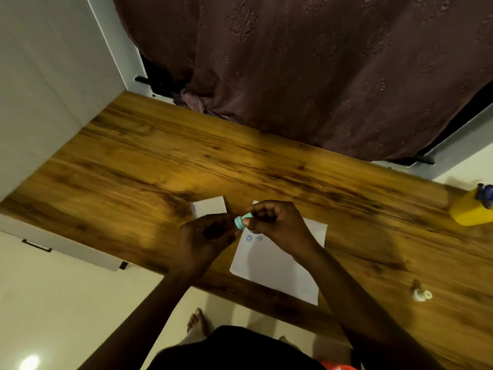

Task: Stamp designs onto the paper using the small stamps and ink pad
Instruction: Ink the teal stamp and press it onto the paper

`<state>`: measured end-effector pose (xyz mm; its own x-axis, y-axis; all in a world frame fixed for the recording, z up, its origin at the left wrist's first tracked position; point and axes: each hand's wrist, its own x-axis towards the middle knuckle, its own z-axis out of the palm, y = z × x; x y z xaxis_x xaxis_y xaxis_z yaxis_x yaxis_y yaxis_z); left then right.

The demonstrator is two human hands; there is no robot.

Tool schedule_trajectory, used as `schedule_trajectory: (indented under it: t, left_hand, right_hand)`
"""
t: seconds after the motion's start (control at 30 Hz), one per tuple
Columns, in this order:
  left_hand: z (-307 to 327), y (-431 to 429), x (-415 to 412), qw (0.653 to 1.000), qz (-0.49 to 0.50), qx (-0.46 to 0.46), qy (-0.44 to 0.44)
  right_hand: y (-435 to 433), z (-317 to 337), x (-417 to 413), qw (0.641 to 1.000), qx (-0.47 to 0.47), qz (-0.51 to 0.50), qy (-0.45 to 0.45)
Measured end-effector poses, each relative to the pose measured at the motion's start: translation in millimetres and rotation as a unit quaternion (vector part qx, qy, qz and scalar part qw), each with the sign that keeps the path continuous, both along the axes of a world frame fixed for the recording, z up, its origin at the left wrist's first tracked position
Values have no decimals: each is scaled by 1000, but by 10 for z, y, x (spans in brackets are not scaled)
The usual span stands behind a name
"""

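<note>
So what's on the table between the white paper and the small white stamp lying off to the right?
Nothing: in the head view, only bare wooden table lies between the paper and the white stamp.

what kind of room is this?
Probably a home room, not a workshop: a wooden desk against a curtained window, maroon patterned curtain hanging behind it, and a bare foot on the tile floor.

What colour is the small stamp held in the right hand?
Light teal stamp, seen in the head view.
</note>
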<state>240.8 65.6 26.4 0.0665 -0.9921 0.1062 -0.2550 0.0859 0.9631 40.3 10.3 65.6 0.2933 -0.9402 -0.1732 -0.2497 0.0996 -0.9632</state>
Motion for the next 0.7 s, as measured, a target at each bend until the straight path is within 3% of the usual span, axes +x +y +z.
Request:
schedule_trajectory:
  t: [0.33, 0.47, 0.57, 0.7]
  left_hand:
    - [-104, 115, 557, 991, 132, 15, 7]
    - [-111, 191, 688, 990, 137, 4, -37]
    - [-90, 245, 707, 989, 146, 14, -18]
    - [-45, 306, 710, 988, 155, 18, -19]
  right_hand:
    - [153, -269, 455, 978, -82, 102, 160]
    - [269, -419, 638, 954, -141, 157, 215]
    - [355, -514, 750, 930, -175, 178, 272]
    - [412, -595, 866, 924, -171, 184, 287]
